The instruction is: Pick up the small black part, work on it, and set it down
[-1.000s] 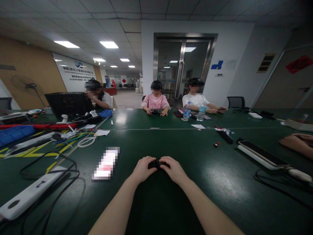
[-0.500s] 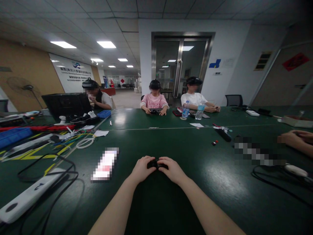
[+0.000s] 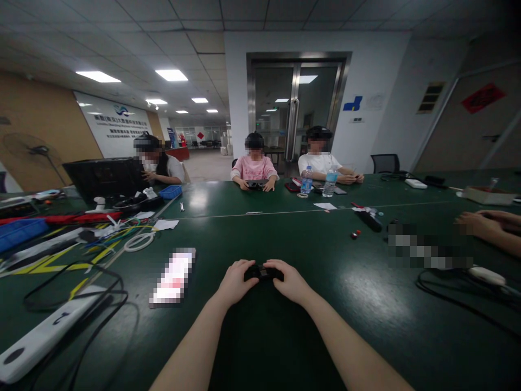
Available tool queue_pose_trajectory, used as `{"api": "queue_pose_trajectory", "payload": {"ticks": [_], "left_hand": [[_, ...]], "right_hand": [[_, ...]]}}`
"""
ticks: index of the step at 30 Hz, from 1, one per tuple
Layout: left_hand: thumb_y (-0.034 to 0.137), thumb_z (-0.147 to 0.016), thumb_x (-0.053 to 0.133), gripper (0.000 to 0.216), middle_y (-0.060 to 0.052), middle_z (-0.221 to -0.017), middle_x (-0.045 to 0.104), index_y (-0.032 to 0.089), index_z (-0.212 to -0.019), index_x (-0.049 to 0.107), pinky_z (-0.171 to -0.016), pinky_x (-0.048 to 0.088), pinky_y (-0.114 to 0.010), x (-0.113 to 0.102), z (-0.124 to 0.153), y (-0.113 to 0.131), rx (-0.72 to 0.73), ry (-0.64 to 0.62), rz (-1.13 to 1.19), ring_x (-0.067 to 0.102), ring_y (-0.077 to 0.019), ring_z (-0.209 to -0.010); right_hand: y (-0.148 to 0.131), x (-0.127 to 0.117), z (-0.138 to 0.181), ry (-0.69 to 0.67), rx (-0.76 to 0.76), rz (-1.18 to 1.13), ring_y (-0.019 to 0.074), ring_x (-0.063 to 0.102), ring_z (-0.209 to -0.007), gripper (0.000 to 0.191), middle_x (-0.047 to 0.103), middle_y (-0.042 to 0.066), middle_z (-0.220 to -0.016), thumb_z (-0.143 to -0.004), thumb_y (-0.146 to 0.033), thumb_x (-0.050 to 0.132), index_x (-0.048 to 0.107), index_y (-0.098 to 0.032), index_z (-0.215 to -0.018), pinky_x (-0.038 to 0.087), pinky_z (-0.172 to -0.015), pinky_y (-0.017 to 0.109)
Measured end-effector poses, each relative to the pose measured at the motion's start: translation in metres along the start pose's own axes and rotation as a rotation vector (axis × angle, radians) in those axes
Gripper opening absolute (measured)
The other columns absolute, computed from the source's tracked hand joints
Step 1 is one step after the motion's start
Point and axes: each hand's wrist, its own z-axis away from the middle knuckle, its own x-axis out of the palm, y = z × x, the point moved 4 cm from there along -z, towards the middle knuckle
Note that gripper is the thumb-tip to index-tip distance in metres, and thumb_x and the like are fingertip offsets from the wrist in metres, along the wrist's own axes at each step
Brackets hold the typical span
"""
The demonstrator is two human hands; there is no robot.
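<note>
My left hand (image 3: 235,281) and my right hand (image 3: 290,281) meet over the dark green table (image 3: 345,293), low in the middle of the head view. Both have their fingers curled round a small black object (image 3: 262,271) held between them, just above the table top. Most of that object is hidden by my fingers, so I cannot make out what it is. A blurred-out white and pink card (image 3: 173,277) lies on the table to the left of my left hand.
A white power strip (image 3: 44,334) with black cables lies at the near left. Blue trays, coloured wires and a black monitor (image 3: 103,176) crowd the far left. Three people sit across the table with water bottles (image 3: 329,182). Another person's hands (image 3: 486,225) rest at the right edge.
My hands stay together on the small black object. The view has swung slightly right and tilted, so everything on the table sits a little further left.
</note>
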Motion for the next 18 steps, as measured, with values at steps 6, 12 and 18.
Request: {"api": "queue_pose_trajectory", "payload": {"ticks": [6, 12, 18], "left_hand": [[0.036, -0.079, 0.05, 0.044, -0.004, -0.124, 0.049, 0.025, -0.122, 0.047, -0.097, 0.033, -0.038, 0.0019, -0.0022, -0.0014, -0.029, -0.014, -0.026, 0.043, -0.0222, -0.115], [0.041, -0.084, 0.042, 0.041, -0.003, -0.124, 0.05, 0.026, -0.121, 0.047, -0.096, 0.034, -0.037, 0.0009, -0.0014, 0.0011, -0.021, -0.019, -0.023, 0.043, -0.0215, -0.115], [0.041, -0.082, 0.045, 0.044, -0.003, -0.127, 0.047, 0.027, -0.124, 0.045, -0.095, 0.035, -0.036, 0.0008, -0.0009, -0.0006, -0.038, -0.016, -0.005, 0.042, -0.0216, -0.117]], "right_hand": [[0.0053, -0.0025, -0.0016, 0.008, 0.034, -0.053, 0.0188, 0.051, -0.111, 0.05, 0.056, -0.001, -0.117, -0.068, -0.007, 0.045, 0.055, -0.028, -0.113, 0.037, -0.098, 0.04], [0.0095, -0.0014, -0.0013, 0.007, 0.066, -0.082, 0.0184, 0.051, -0.111, 0.047, 0.057, -0.001, -0.117, -0.07, -0.009, 0.044, 0.056, -0.028, -0.112, 0.038, -0.097, 0.039], [0.0106, -0.0014, -0.0021, 0.017, 0.052, -0.078, 0.0174, 0.05, -0.112, 0.049, 0.056, -0.002, -0.119, -0.071, -0.01, 0.044, 0.053, -0.028, -0.116, 0.038, -0.098, 0.036]]}}
